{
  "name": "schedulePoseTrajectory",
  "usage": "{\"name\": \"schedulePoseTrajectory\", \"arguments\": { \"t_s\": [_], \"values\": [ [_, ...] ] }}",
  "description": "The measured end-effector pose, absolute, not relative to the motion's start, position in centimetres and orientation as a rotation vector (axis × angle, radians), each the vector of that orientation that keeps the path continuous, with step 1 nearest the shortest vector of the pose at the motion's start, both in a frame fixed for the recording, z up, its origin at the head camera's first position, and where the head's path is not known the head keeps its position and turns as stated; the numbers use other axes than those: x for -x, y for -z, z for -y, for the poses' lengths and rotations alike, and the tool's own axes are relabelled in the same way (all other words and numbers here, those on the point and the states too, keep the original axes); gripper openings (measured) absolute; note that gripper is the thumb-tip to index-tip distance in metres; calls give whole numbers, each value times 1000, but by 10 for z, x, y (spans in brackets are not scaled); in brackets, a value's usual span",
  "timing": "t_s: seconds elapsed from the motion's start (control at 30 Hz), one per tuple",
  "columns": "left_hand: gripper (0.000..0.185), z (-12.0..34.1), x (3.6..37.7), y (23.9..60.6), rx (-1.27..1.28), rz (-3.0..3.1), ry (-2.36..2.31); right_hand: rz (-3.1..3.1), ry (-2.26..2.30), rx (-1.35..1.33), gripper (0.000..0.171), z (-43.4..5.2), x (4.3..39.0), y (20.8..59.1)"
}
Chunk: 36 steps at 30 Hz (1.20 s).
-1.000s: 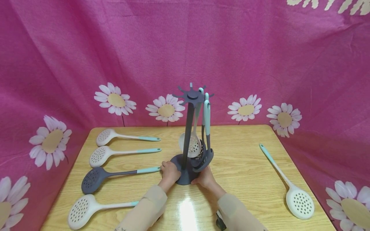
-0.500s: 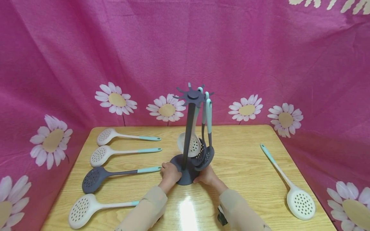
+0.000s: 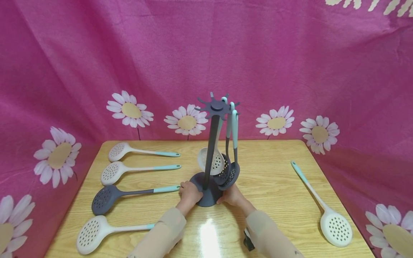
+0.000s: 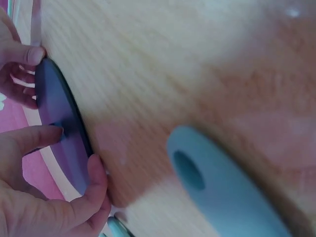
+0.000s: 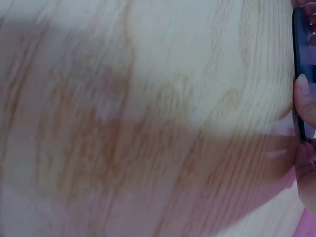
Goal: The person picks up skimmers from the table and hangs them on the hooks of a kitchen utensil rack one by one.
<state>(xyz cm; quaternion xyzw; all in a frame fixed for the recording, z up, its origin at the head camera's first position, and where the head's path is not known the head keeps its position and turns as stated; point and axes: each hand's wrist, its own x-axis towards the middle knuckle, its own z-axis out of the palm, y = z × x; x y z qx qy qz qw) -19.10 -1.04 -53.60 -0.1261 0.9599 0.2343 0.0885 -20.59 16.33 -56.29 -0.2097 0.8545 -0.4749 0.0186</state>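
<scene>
A dark grey utensil stand (image 3: 211, 150) rises at the table's middle, its round base (image 3: 206, 199) on the wood. From its top hooks hang a white skimmer (image 3: 211, 161) and two dark grey skimmers (image 3: 229, 173) with teal handles. My left hand (image 3: 189, 191) grips the base's left edge. My right hand (image 3: 232, 195) grips its right edge. In the left wrist view my left hand (image 4: 74, 168) curls over the base (image 4: 61, 123) rim, with a teal handle end (image 4: 217, 192) close by. The right wrist view shows fingertips (image 5: 306, 98) on the base (image 5: 300, 59) edge.
On the wooden table (image 3: 274, 186), left of the stand, lie two white skimmers (image 3: 117, 150) (image 3: 111, 173), a dark grey skimmer (image 3: 103, 200) and another white skimmer (image 3: 91, 234). One more white skimmer (image 3: 335, 225) lies at the right. Pink flowered cloth (image 3: 206, 53) hangs behind.
The hanging skimmers have shifted slightly to the right around the pole. Both hands stay on the base's edges.
</scene>
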Motion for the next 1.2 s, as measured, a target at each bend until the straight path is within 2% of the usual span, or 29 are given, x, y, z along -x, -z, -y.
{"name": "schedulePoseTrajectory", "arguments": {
  "t_s": [0.1, 0.33, 0.57, 0.87, 1.2],
  "values": [
    [51, 12, 195, 534, 372, -2831, -701, -2655, 1497, 651, 100, -163, 204, 564],
    [45, 20, 204, 533, 215, -2861, -702, -2745, 1453, 622, 88, -159, 196, 567],
    [47, 24, 210, 533, 111, -2863, -768, -2945, 1414, 592, 101, -140, 175, 566],
    [39, 24, 214, 533, 110, -2864, -827, -3071, 1324, 299, 107, -114, 155, 571],
    [38, 22, 215, 533, 103, -2860, -791, -3149, 1253, 388, 102, -111, 156, 577]
  ]
}}
